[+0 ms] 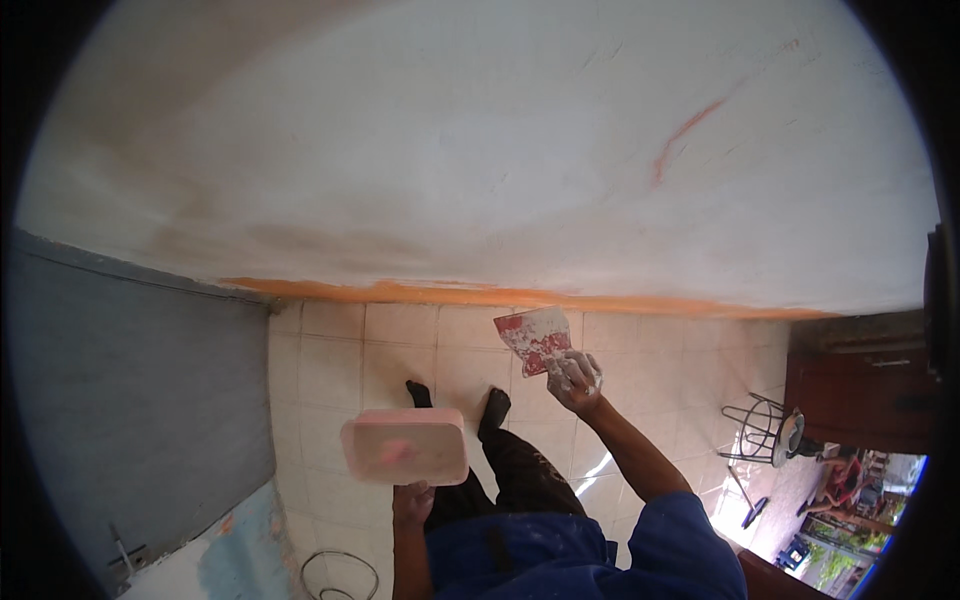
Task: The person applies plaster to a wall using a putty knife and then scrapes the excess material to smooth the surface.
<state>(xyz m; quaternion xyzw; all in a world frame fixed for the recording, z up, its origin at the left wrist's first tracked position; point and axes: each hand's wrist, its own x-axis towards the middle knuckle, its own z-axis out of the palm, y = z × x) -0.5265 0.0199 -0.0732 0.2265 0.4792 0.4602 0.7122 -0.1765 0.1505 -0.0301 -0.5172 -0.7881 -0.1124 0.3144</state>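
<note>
My right hand, its fingers smeared with white, is closed around the grip of a wide putty knife. Patches of white filler cover the red blade, which is held up in front of the foot of the wall. Lower and to the left, my left hand grips the near side of a pale pink rectangular plastic tub. A brighter pink spot shows in the middle of the tub. The white wall rises ahead, with an orange strip along its lower edge and a reddish streak higher up.
A grey door-like panel borders the left side. Light tiles cover the floor, where a thin ring lies. At the right are a metal-legged stool, a brown cabinet, a broom and another person.
</note>
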